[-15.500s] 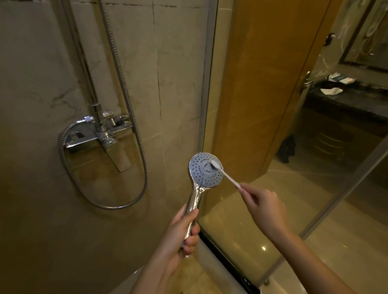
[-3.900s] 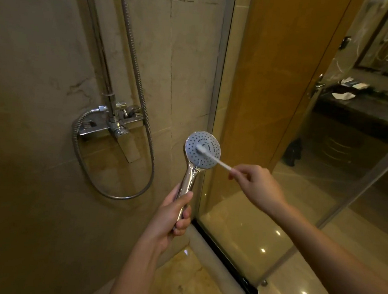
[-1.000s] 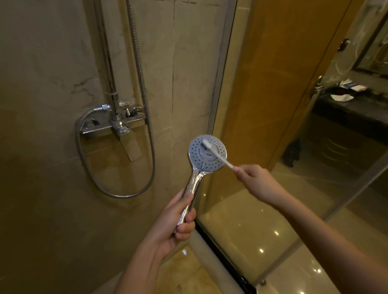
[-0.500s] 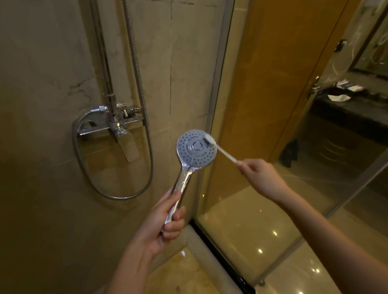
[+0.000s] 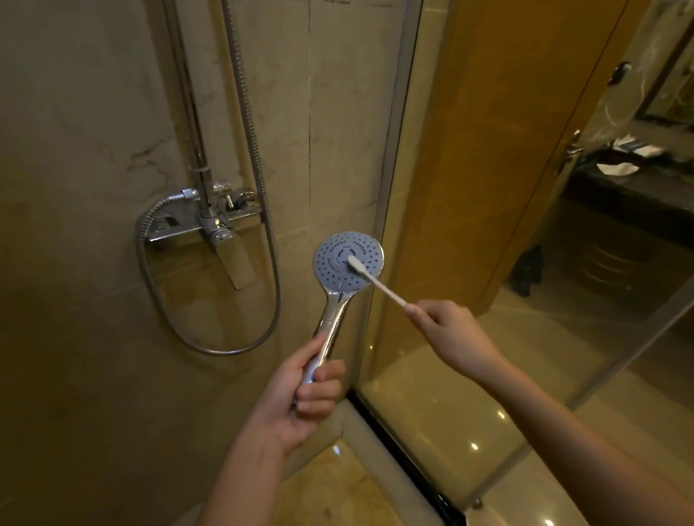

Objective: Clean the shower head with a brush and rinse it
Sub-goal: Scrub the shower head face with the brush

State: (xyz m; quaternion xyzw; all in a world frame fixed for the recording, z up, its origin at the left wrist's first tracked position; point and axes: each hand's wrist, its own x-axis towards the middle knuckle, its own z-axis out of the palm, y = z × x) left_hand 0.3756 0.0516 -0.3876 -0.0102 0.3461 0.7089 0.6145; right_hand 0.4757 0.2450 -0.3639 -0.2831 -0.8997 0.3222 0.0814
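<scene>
– Shower head (image 5: 347, 266) where?
– Mid-air, upright, face toward cam, just by glass panel (image 5: 419, 375) edge. L hand (image 5: 303, 394) fingers wrapped round its chrome handle.
– Brush (image 5: 379, 285)?
– Bristles on face centre; R hand (image 5: 449, 332) pinches far end. Hose (image 5: 222, 352) loops under mixer (image 5: 209, 224), on tiled wall to left.

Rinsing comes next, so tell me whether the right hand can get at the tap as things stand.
Probably not freely. The right hand pinches the brush, and the tap lies to its left, past the shower head and the left hand gripping it; it would have to cross them.
</scene>
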